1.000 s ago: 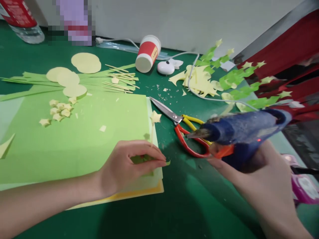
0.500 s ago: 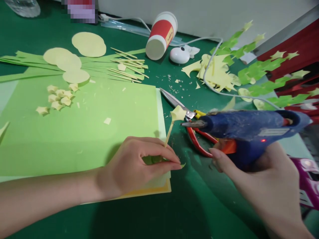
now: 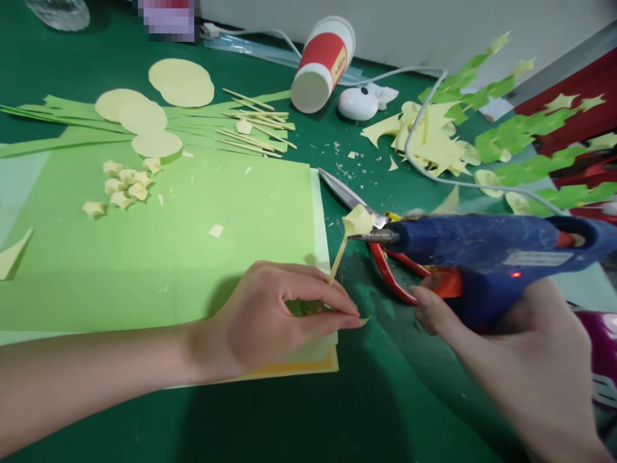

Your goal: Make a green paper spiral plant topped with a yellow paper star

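Observation:
My left hand is pinched on a thin stick that tilts up to the right and carries a small yellow paper star at its tip. A bit of green paper shows between those fingers. My right hand grips a blue hot glue gun, with a finger by its orange trigger. The gun's metal nozzle touches the star from the right. Both hands are over the right edge of a stack of light green paper sheets.
Red and yellow scissors lie under the gun. A tipped red and white paper cup, a white round object, yellow circles, sticks, small folded stars and yellow scraps lie on the green mat. Green leafy stems stand at right.
The star on its stick tilted right and the glue gun's nozzle came left to meet it; now they touch. The view shifted slightly.

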